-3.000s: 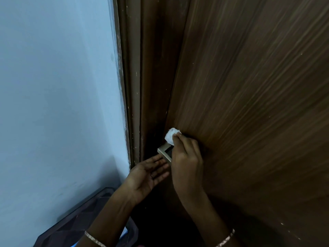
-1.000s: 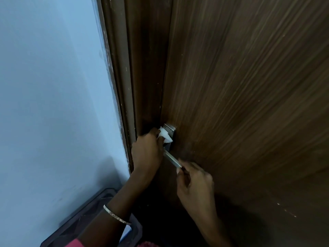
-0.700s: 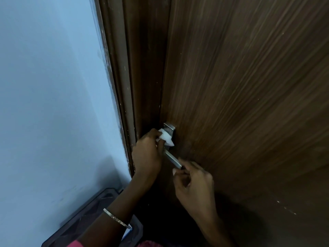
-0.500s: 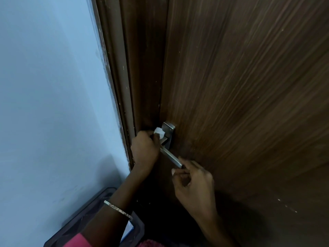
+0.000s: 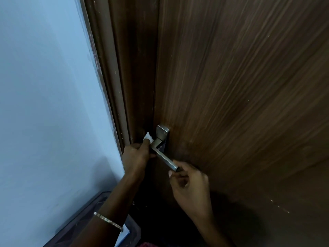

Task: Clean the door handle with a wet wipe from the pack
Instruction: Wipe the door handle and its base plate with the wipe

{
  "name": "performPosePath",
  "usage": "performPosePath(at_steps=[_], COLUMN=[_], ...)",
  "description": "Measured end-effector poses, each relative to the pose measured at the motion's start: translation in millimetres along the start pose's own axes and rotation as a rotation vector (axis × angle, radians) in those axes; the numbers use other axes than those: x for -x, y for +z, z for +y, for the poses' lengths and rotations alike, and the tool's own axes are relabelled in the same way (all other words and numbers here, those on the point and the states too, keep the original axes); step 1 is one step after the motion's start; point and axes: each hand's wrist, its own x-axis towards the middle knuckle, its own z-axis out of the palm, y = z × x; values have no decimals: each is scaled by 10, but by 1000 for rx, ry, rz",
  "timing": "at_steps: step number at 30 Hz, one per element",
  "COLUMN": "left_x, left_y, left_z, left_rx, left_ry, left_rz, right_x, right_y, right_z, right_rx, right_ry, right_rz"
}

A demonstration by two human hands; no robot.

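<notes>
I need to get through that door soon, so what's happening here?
A person is wiping the metal door handle on the brown wooden door. Their left hand holds a white wet wipe against the handle's neck, next to its square plate. Their right hand pinches the free end of the lever, apparently steadying it. Cleaning looks under way.

Nothing here can be read. The door handle, the wet wipe pressed at its base and the door around the grip carry no legible mark. The pale sheet well below the grip is too small to make out.
</notes>
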Motion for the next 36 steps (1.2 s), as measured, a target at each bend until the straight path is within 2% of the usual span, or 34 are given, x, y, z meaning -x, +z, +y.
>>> performPosePath(at_steps=[2, 6, 9, 13, 18, 20, 22, 26, 28, 31, 36], left_x=[42, 152, 112, 31, 50, 36, -4, -100, -141, -158, -189], left_y=[-80, -162, -77, -15, -148, -204, -212, -145, -131, -60, 110], left_z=[-76, -76, 42, 121, -38, -140, -240, -298, -310, -357, -379], left_rx=[-40, -272, -436, -517, -552, -533, -373, 392, 604, 756, 784], left_ry=[50, 337, 486, 558, 564, 499, 341, -260, -452, -558, -478], left_rz=[30, 136, 65, 33, 158, 155, 53, -242, -352, -427, -358], right_x=[6, 12, -9, -20, -36, -38, -34, -25, -25, -25, -16], right_y=[-10, -16, -33, -59, -79, -78, -70, -56, -56, -66, -66], right_z=[24, 44, 47, 87, 174, 195, 208, 204, 199, 198, 213], right_rx=[-18, -49, -65, -100, -170, -194, -201, -207, -220, -231, -247], right_ry=[10, 18, 0, -12, 9, 16, 17, 13, 16, 8, 11], right_rz=[-15, -22, -24, -62, -112, -131, -136, -104, -103, -95, -100])
